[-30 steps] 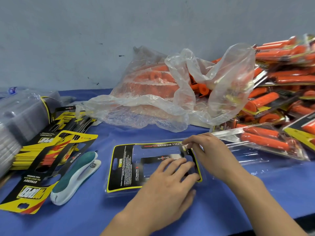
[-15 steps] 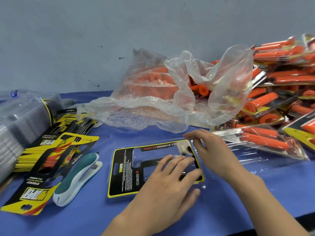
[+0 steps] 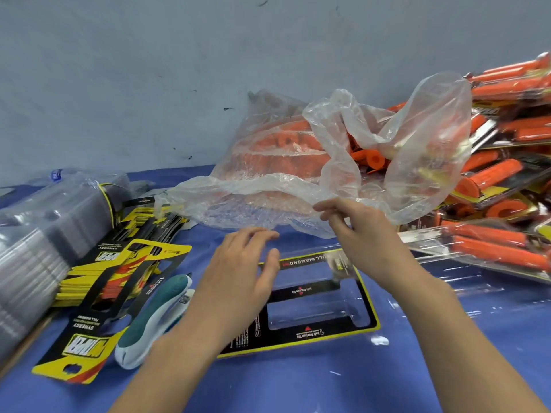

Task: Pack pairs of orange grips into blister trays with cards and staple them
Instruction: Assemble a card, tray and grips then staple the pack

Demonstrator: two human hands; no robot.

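Ahead, crumpled plastic bag (image 3: 429, 150) around grips (image 3: 371, 158).

Orange grips (image 3: 369, 158); black-yellow card (image 3: 313, 332); blue table (image 3: 328, 383); teal-white stapler (image 3: 155, 320).

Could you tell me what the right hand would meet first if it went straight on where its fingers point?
Probably the clear plastic bag of orange grips: the right hand points at its crumpled front edge, close by, though depth is unclear.
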